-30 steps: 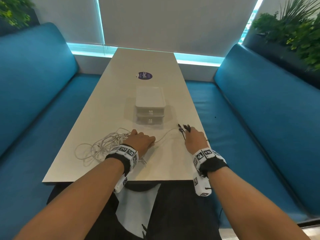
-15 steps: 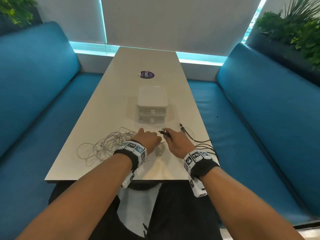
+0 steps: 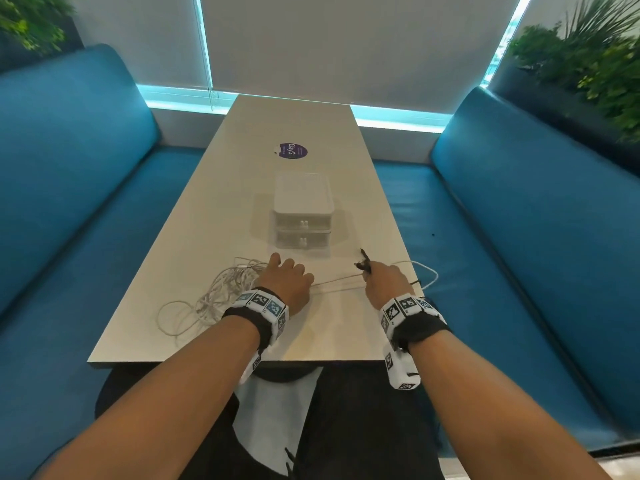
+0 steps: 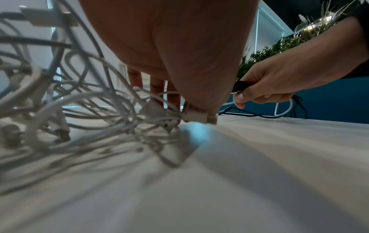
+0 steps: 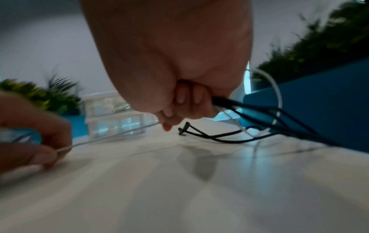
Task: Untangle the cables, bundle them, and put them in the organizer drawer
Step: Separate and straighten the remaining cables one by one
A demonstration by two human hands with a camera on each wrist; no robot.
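The left hand [image 3: 285, 284] rests fingers-down on the tangled white cables [image 3: 221, 294], pinching one strand; the right hand [image 3: 384, 284] grips black cable [image 5: 259, 121] with a white loop. Both lie on the pale table [image 3: 214, 216]. Just beyond stands the organizer drawer [image 3: 302, 211], then a purple sticker [image 3: 290, 151]; blue benches [image 3: 86, 202] flank it.

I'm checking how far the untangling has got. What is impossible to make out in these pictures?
- Left hand fingertips: head view, hidden by the hand's own back.
- How many cables are in the white tangle: left wrist view, strands overlap and blur.
- Organizer drawers contents: right wrist view, blurred.
- Black cable far end: right wrist view, cut off by the edge.
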